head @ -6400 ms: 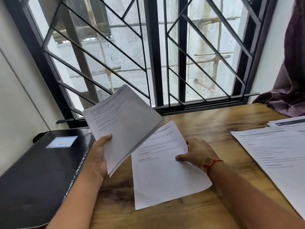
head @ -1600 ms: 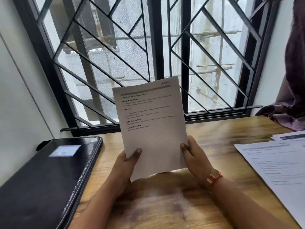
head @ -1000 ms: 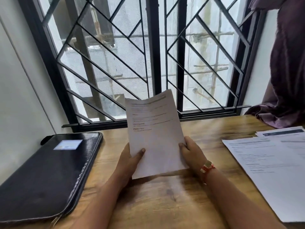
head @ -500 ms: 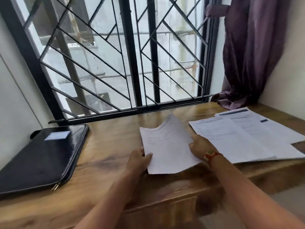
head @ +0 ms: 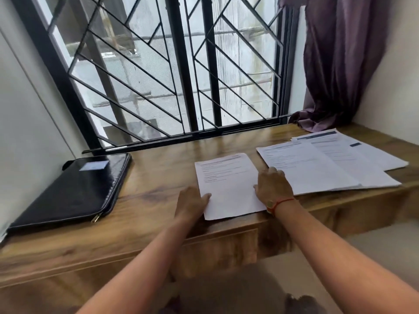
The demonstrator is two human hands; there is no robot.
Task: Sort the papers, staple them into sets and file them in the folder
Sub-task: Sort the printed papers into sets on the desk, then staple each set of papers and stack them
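Head view, the only one: the paper set [head: 229, 184] lies flat on the desk [head: 147, 200], centre, with its long axis running away from the person toward the window grille [head: 181, 75] and its near edge close to the desk's front edge. The left hand [head: 192, 203] is at the set's lower-left edge with the thumb on top of the sheet; can't tell if the fingers are tucked under or just resting on the wood. The right hand [head: 274, 185] lies on the right edge, fingers relaxed and flat, gripping nothing, tips reaching the near corner of the loose papers [head: 317, 164] just beside it. So the set sits between both hands, and the unsorted pile is on the right-hand side. The folder [head: 72, 189] is closed, well apart to the left, nearer the left hand. No stapler in view. My read: still sorting, and the next sheet is a right-hand reach.
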